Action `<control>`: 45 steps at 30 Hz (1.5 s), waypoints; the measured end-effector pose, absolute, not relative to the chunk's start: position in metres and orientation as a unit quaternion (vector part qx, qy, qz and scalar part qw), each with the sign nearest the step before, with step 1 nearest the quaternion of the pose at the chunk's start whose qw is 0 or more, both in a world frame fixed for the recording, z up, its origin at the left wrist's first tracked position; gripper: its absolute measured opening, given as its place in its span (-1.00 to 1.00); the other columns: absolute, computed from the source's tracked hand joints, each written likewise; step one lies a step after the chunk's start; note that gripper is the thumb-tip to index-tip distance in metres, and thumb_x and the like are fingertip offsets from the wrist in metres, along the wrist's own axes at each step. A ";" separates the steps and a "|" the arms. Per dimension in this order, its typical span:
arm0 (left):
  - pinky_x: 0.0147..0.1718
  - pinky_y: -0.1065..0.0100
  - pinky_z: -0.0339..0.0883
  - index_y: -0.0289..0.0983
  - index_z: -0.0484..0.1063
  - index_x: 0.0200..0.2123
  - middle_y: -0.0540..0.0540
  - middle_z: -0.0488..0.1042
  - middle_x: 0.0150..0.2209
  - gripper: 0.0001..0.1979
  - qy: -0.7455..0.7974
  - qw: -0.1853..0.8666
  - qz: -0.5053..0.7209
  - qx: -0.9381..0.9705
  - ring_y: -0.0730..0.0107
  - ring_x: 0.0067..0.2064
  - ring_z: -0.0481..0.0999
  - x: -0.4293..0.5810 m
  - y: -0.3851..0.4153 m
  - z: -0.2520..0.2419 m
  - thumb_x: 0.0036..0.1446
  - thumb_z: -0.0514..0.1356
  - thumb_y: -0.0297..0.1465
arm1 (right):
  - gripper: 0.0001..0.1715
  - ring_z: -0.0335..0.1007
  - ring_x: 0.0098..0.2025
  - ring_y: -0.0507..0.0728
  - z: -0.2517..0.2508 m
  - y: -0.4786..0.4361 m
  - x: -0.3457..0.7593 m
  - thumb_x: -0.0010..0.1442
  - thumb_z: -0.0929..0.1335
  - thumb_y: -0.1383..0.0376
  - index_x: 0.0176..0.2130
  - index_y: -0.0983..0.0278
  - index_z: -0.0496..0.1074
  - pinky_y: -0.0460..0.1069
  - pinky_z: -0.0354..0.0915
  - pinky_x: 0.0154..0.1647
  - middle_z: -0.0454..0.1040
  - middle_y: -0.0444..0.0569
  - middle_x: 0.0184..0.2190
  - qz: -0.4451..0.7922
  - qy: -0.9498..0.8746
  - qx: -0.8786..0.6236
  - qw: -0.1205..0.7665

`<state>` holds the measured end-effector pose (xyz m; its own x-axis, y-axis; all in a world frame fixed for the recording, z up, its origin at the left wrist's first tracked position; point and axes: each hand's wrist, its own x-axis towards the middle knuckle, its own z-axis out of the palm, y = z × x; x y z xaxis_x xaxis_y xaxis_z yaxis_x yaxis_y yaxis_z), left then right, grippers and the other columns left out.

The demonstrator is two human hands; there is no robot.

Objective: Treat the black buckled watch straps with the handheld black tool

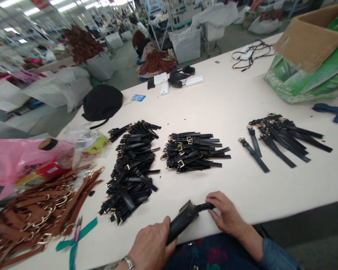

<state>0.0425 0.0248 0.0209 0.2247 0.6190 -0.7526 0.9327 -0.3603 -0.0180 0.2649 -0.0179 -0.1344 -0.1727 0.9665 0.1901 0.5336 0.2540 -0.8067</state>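
Observation:
Low over the front edge of the table, my left hand is wrapped round a black hand-held tool with a thick handle and a broader head; its exact kind is not clear. My right hand pinches a short black strap, whose far end meets the tool's head. Beyond my hands lies a bundle of black buckle straps with gold-coloured buckles. A larger heap of such straps is left of it, and a looser group of straps spreads out to the right.
Brown straps with metal rings cover the left corner, beside scissors tied with green ribbon and a pink bag. Farther back are a black cap, white chargers, a cable and a carton in green plastic.

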 end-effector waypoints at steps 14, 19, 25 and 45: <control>-0.28 0.26 0.25 -0.20 0.25 -0.11 -0.11 0.49 -0.31 -0.67 0.544 0.235 -0.317 0.740 0.21 -0.25 0.46 0.016 0.014 0.012 0.08 -0.09 -0.24 | -0.62 0.26 -0.11 0.20 -0.137 -0.018 0.268 0.01 0.29 0.42 -0.11 0.25 0.33 0.17 0.26 -0.09 0.35 0.08 -0.17 0.309 -0.713 -0.519 0.357; -0.29 0.29 0.23 -0.18 0.25 -0.13 -0.09 0.49 -0.31 -0.68 0.557 0.247 -0.297 0.735 0.25 -0.25 0.46 0.013 0.011 0.008 0.09 -0.10 -0.23 | -0.53 0.23 -0.04 0.21 -0.133 -0.016 0.274 0.04 0.27 0.43 -0.01 0.25 0.26 0.20 0.23 -0.03 0.31 0.11 -0.09 0.324 -0.724 -0.509 0.334; -0.27 0.32 0.23 -0.19 0.26 -0.13 -0.10 0.49 -0.30 -0.67 0.580 0.293 -0.278 0.708 0.27 -0.23 0.46 0.008 0.009 0.004 0.09 -0.09 -0.22 | -0.67 0.22 -0.01 0.20 -0.125 -0.012 0.277 0.05 0.28 0.42 -0.13 0.25 0.33 0.16 0.25 -0.03 0.29 0.10 -0.05 0.323 -0.735 -0.514 0.301; -0.24 0.31 0.22 -0.18 0.27 -0.15 -0.09 0.46 -0.28 -0.67 0.574 0.299 -0.260 0.717 0.26 -0.22 0.43 -0.002 0.020 0.002 0.06 -0.07 -0.20 | -0.78 0.27 -0.26 0.14 -0.124 0.000 0.244 0.13 0.29 0.30 -0.17 0.23 0.36 0.03 0.24 -0.27 0.38 0.01 -0.32 0.268 -0.794 -0.489 0.243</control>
<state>-0.0018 0.0196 0.0020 0.2060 0.6675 -0.7155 0.9781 -0.1628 0.1298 0.2442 0.0003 -0.1237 -0.4030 0.9067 0.1245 0.6462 0.3783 -0.6628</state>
